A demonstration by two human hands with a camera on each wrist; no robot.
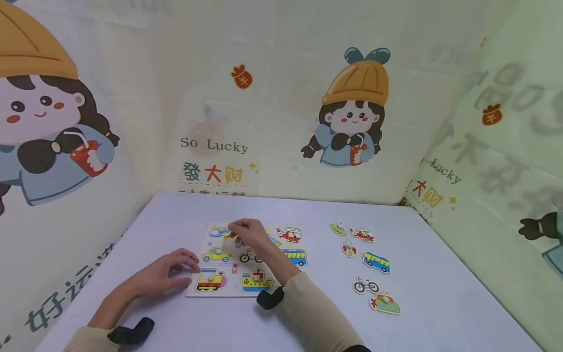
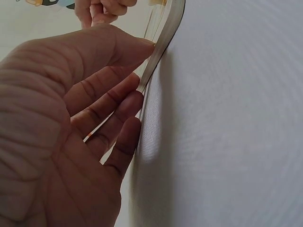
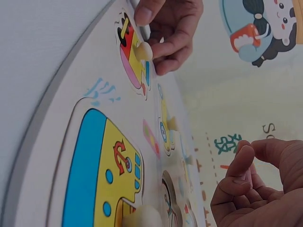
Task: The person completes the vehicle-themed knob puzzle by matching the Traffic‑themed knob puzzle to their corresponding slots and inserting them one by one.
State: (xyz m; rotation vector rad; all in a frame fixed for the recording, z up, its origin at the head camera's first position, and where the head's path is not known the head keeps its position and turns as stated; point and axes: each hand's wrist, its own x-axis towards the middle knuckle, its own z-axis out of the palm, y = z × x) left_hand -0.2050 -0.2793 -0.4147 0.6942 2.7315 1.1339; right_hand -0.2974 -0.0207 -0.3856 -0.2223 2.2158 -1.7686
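A wooden puzzle board (image 1: 228, 293) with vehicle pictures lies on the table. My left hand (image 1: 169, 274) is at its left side, fingers loosely bent; in the left wrist view the thumb (image 2: 118, 45) touches the board's edge. Above the board's far left part is my right hand (image 1: 250, 234), near the airplane piece (image 1: 217, 232). In the right wrist view its thumb and index tips meet, the other fingers curl, and nothing shows between them. Knobbed car (image 1: 216, 254), train (image 1: 210, 280) and ship (image 1: 256, 282) pieces sit in the board. The right hand and forearm hide part of it.
To the right of the board lie loose pieces: a flying saucer (image 1: 338, 229), a helicopter (image 1: 362, 235), a rocket (image 1: 349, 248), a bus (image 1: 376, 262), a bicycle (image 1: 365, 285) and a submarine (image 1: 385, 303). Printed cloth (image 1: 281, 122) hangs behind and beside the white table (image 1: 440, 303).
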